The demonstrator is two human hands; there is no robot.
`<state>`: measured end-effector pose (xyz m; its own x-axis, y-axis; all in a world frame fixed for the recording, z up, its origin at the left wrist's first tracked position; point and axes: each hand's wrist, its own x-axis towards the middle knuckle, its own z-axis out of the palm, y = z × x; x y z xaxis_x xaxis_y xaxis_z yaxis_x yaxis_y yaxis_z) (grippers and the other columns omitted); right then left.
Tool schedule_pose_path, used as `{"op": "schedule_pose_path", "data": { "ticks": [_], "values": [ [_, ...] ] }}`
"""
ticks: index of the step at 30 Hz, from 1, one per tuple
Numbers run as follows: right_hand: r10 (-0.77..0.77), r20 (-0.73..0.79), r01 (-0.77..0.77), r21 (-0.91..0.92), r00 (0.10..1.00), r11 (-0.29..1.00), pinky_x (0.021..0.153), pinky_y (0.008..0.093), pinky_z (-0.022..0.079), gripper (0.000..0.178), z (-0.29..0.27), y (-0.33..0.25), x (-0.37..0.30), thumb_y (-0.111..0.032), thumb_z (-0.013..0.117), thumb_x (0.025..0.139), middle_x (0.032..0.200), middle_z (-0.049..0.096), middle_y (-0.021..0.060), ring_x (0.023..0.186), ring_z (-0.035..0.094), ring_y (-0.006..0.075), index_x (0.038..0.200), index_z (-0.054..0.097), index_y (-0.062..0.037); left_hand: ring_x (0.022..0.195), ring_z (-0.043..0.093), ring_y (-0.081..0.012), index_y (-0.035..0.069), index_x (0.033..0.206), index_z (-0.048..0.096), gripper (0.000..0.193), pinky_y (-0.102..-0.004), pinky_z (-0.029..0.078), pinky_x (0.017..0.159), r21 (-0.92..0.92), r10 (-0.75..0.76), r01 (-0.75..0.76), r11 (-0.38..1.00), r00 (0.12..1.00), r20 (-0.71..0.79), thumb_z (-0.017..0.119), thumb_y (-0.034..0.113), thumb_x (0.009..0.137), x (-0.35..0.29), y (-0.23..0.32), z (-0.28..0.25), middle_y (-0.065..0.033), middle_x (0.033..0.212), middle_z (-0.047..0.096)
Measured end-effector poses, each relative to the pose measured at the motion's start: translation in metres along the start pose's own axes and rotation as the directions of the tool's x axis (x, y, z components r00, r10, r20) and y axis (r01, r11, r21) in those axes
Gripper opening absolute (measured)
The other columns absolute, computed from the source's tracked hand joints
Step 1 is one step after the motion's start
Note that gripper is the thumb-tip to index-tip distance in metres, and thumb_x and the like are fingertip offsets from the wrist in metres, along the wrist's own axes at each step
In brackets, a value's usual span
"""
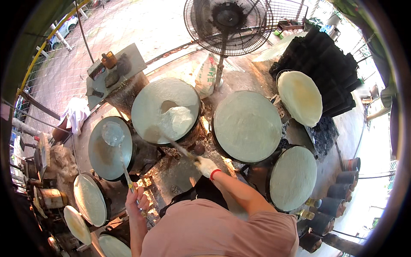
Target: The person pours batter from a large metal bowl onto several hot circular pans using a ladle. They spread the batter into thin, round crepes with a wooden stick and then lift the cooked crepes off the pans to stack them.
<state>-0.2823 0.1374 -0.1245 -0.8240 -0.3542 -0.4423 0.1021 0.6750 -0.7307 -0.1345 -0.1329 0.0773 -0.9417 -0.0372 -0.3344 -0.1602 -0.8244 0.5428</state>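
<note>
The person's right grip (207, 167), in a white glove, is closed around a stick-like tool (184, 151), its far end blurred over the upper griddle (145, 92), where a pale, frothy mound (180, 120) sits. The bare left grip (137, 200) pinches the handle of a ladle (113, 134), its bowl over the left griddle (102, 159). Beyond the upper griddle, a pale sack (206, 78) bears green printing, beside the stand of a black fan (227, 15).

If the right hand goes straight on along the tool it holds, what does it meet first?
Likely the griddle bearing the white mound, at its near edge; depth is unclear.
</note>
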Motion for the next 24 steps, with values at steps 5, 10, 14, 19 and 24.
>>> {"op": "schedule_pose_path", "data": {
  "ticks": [5, 10, 14, 19, 24],
  "values": [
    [0.104, -0.398, -0.105, 0.019, 0.912, 0.994, 0.080, 0.0515, 0.046, 0.038, -0.054, -0.016, 0.079, -0.029, 0.046, 0.089, 0.098, 0.062, 0.0243, 0.092, 0.060, 0.0420, 0.123, 0.047, -0.0105, 0.043, 0.033, -0.0071, 0.011, 0.110, 0.046, 0.019, -0.0225, 0.031, 0.038, 0.062, -0.037, 0.037, 0.997, 0.999, -0.005, 0.049, 0.016, 0.093, 0.011, 0.001, 0.005, -0.0003, 0.068, 0.037],
    [0.133, -0.262, -0.093, 0.160, 0.956, 0.983, 0.087, 0.0437, 0.045, 0.045, -0.072, -0.059, 0.091, -0.033, 0.046, 0.090, 0.109, 0.060, 0.0219, 0.101, 0.057, 0.0386, 0.131, 0.045, -0.0157, 0.050, 0.035, -0.0083, 0.013, 0.104, 0.047, 0.022, -0.0223, 0.032, 0.044, 0.175, -0.074, 0.090, 0.980, 0.993, -0.094, 0.056, 0.010, 0.084, 0.022, 0.005, 0.004, 0.0002, 0.069, 0.037],
    [-0.068, -0.436, 0.278, 0.440, 0.897, 0.854, 0.087, 0.0291, 0.043, 0.042, 0.006, -0.032, 0.053, -0.019, 0.051, 0.091, 0.111, 0.062, 0.0133, 0.098, 0.059, 0.0210, 0.130, 0.048, -0.0040, 0.053, 0.041, -0.0104, 0.008, 0.096, 0.046, 0.015, -0.0249, 0.034, 0.045, 0.203, -0.154, 0.192, 0.960, 0.969, -0.192, 0.054, 0.005, 0.084, 0.027, 0.010, -0.026, -0.0043, 0.076, 0.048],
    [0.354, -0.454, 0.047, 0.665, 0.817, 0.745, 0.094, 0.0346, 0.041, 0.042, 0.049, -0.012, 0.100, -0.024, 0.048, 0.089, 0.119, 0.059, 0.0170, 0.112, 0.055, 0.0296, 0.128, 0.052, -0.0088, 0.051, 0.041, -0.0101, 0.007, 0.097, 0.046, 0.013, -0.0250, 0.033, 0.044, 0.189, -0.367, 0.397, 0.898, 0.913, -0.177, 0.052, 0.005, 0.087, 0.036, 0.018, -0.057, -0.0051, 0.078, 0.051],
    [0.305, -0.513, 0.050, 0.566, 0.802, 0.823, 0.079, 0.0329, 0.047, 0.037, -0.020, -0.082, 0.064, -0.022, 0.050, 0.089, 0.099, 0.067, 0.0138, 0.086, 0.063, 0.0194, 0.122, 0.058, -0.0096, 0.044, 0.038, -0.0081, 0.006, 0.101, 0.047, 0.013, -0.0234, 0.032, 0.038, 0.084, -0.393, 0.396, 0.914, 0.918, -0.054, 0.051, 0.010, 0.090, 0.032, 0.028, -0.056, -0.0038, 0.074, 0.047]
  ]
}}
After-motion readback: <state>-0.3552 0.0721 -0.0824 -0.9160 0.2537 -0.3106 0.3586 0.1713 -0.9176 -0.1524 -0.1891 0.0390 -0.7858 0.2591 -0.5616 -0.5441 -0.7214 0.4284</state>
